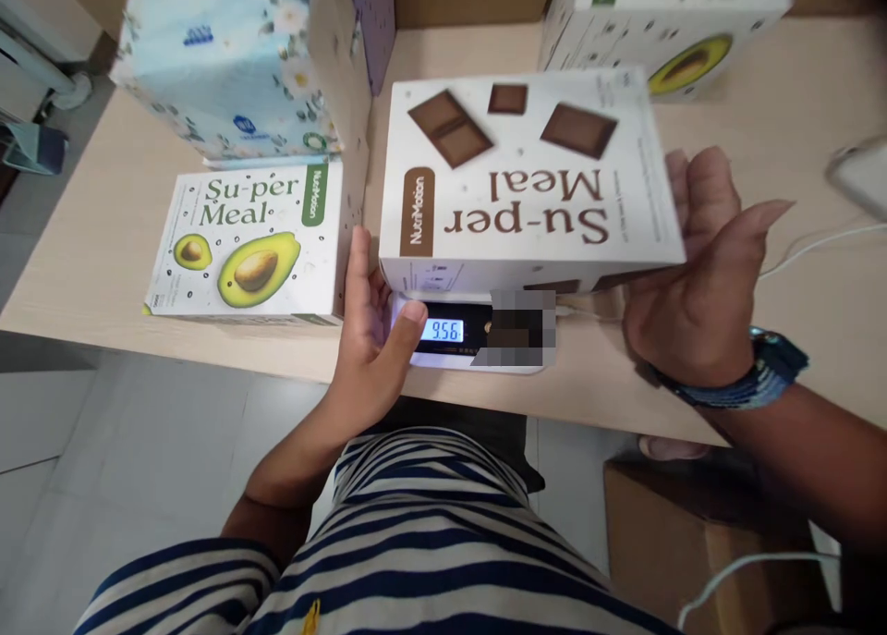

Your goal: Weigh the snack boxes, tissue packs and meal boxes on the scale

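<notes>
A white chocolate Su-per Meal box (527,182) lies flat on a small digital scale (450,335) whose lit display reads 956. My left hand (367,330) rests at the scale's left end, fingers stretched up beside the box and thumb on the scale next to the display. My right hand (693,284) is at the box's right edge, fingers extended along its side, palm open toward it. Neither hand grips anything.
An avocado Su-per Meal box (249,242) lies left of the scale on the light wooden table (103,219). A floral tissue pack (228,53) stands behind it. Another avocado box (665,25) is at the back right. A white cable (818,242) runs right. A cardboard box (693,543) sits on the floor.
</notes>
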